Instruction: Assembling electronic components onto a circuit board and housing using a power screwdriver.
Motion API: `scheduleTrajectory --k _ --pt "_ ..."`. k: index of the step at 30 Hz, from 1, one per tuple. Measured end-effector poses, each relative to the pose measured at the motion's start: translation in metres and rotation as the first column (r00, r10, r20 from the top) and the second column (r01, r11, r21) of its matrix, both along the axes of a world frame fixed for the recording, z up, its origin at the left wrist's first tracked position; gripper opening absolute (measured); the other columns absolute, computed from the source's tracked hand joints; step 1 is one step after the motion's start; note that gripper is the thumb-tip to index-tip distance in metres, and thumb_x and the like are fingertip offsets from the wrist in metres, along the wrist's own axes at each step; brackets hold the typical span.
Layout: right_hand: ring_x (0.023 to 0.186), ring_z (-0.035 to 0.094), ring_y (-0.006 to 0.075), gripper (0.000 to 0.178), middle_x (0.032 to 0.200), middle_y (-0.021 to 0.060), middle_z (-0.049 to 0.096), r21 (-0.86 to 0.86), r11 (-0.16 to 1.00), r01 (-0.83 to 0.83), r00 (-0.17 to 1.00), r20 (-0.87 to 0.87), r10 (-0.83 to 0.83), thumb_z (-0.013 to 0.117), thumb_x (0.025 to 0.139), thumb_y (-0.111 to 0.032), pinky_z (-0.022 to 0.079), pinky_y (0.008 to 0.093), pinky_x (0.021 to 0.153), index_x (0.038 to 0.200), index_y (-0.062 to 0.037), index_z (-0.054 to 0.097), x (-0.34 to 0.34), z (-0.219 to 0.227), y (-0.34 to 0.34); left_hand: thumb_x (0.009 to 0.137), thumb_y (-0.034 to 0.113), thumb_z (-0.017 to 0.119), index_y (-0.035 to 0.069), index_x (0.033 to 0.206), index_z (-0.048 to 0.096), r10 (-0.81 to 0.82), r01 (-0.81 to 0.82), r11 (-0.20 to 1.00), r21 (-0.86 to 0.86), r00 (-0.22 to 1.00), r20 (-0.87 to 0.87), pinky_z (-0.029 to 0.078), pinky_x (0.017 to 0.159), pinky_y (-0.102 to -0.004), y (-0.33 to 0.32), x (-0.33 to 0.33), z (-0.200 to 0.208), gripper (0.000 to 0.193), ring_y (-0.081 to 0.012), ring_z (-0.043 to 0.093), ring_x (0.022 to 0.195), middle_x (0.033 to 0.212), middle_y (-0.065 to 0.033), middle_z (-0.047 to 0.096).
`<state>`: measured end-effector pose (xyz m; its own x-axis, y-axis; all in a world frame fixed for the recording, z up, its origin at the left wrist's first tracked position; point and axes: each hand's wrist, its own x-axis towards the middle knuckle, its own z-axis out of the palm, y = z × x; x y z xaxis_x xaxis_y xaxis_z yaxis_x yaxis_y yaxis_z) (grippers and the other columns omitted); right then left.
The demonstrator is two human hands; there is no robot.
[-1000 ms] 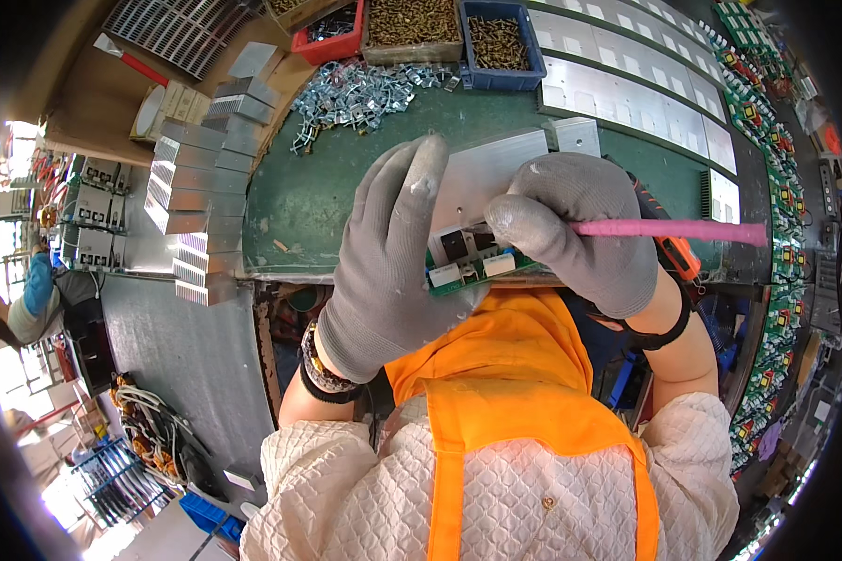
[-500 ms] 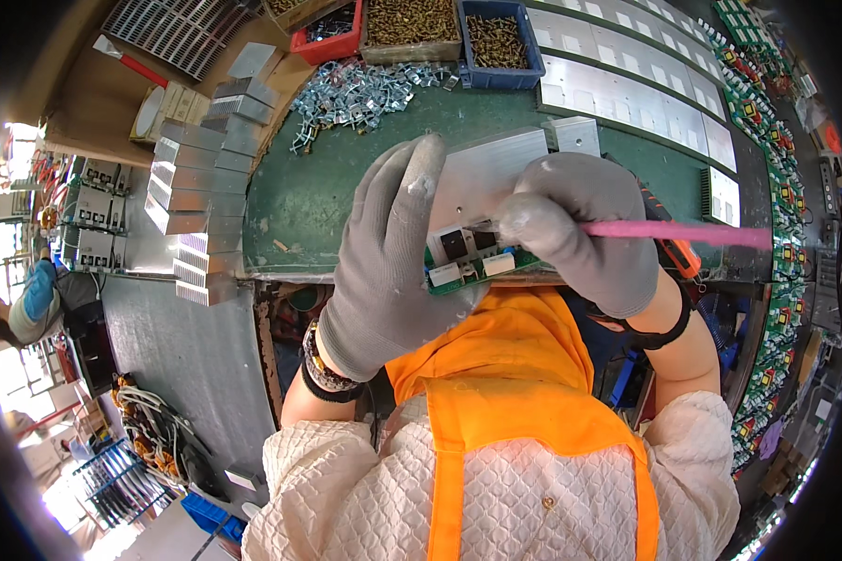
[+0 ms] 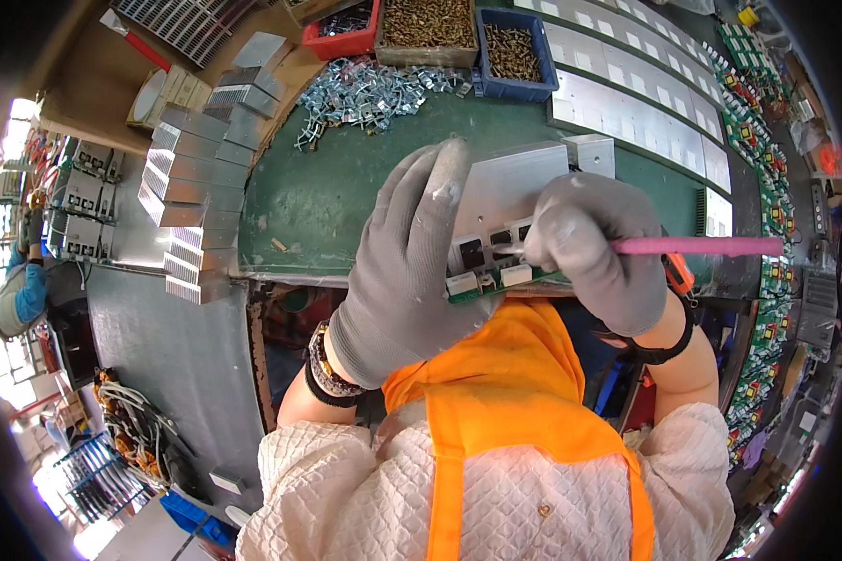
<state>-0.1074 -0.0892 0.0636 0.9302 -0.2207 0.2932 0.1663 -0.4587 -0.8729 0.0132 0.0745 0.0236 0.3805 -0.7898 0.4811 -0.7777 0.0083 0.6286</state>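
My left hand (image 3: 407,266), in a grey glove, grips a green circuit board with a silver metal heat sink (image 3: 510,192) and holds it up over the green bench. Black square parts and white connectors sit along the board's lower edge (image 3: 496,279). My right hand (image 3: 599,248), also gloved, holds a pink stick-like tool (image 3: 711,246) whose tip touches the black parts on the board. The tool's handle points right.
A pile of small silver metal clips (image 3: 370,89) lies on the green bench (image 3: 318,206). Red and blue bins of screws (image 3: 510,42) stand behind it. Stacked silver finned heat sinks (image 3: 192,187) sit at the left. Rows of flat metal plates (image 3: 627,93) and green boards (image 3: 767,140) run along the right.
The pink tool's tip has shifted slightly along the black parts on the board. Both hands stay in nearly the same place.
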Motion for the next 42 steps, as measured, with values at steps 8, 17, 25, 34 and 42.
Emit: scheduleTrajectory --k 8,17,25,34,42 --pt "0.069 0.065 0.0255 0.029 0.081 0.0143 0.068 -0.068 0.995 0.067 0.992 0.108 -0.06 0.062 0.095 -0.027 0.05 0.0308 0.063 0.098 0.0008 0.068 0.006 -0.001 -0.013 0.057 0.006 0.082 -0.004 0.141 0.033 0.016 -0.016 1.0 -0.01 1.0 -0.02 0.045 0.1 -0.0477 -0.008 0.002 0.013 0.098 -0.0457 0.049 0.123 0.138 -0.0276 0.045" --pt "0.083 0.062 0.0278 0.019 0.084 0.0106 0.061 0.127 0.992 -0.013 0.943 0.332 -0.03 0.061 0.091 -0.026 0.048 0.0375 0.071 0.088 -0.0074 0.061 0.011 -0.005 0.013 0.08 0.021 0.08 -0.005 0.15 0.025 -0.198 0.142 0.979 -0.148 0.839 -0.506 0.036 0.11 -0.0502 0.018 -0.022 0.013 0.093 -0.0453 0.041 0.131 0.149 -0.0253 0.035" --pt "0.077 0.061 0.0312 0.021 0.087 0.0171 0.064 -0.091 0.981 0.17 0.917 0.38 -0.124 0.057 0.097 -0.019 0.049 0.0381 0.068 0.096 0.0007 0.065 0.015 -0.024 0.003 0.074 0.026 0.082 -0.002 0.151 0.023 -0.098 0.098 0.994 -0.046 0.995 -0.001 0.033 0.112 -0.0432 0.0 -0.011 0.005 0.101 -0.0356 0.039 0.137 0.149 -0.0248 0.036" --pt "0.084 0.057 0.0305 0.02 0.09 0.0117 0.057 0.094 0.995 0.027 0.939 0.339 -0.058 0.059 0.095 -0.027 0.046 0.0387 0.074 0.098 -0.0068 0.056 0.006 -0.009 -0.002 0.078 0.031 0.083 -0.003 0.152 0.018 -0.05 0.053 0.998 -0.021 0.992 0.113 0.034 0.111 -0.047 -0.002 -0.015 0.005 0.104 -0.0396 0.039 0.137 0.151 -0.0251 0.034" --pt "0.084 0.058 0.0352 0.018 0.086 0.0153 0.057 0.1 0.99 0.101 0.952 0.278 -0.125 0.055 0.096 -0.026 0.046 0.0399 0.074 0.095 -0.0085 0.055 0.015 -0.02 0.005 0.08 0.039 0.08 -0.006 0.151 0.018 -0.014 0.017 0.998 0.057 0.999 -0.042 0.031 0.114 -0.0442 0.002 -0.02 0.014 0.104 -0.0393 0.035 0.139 0.152 -0.027 0.031"
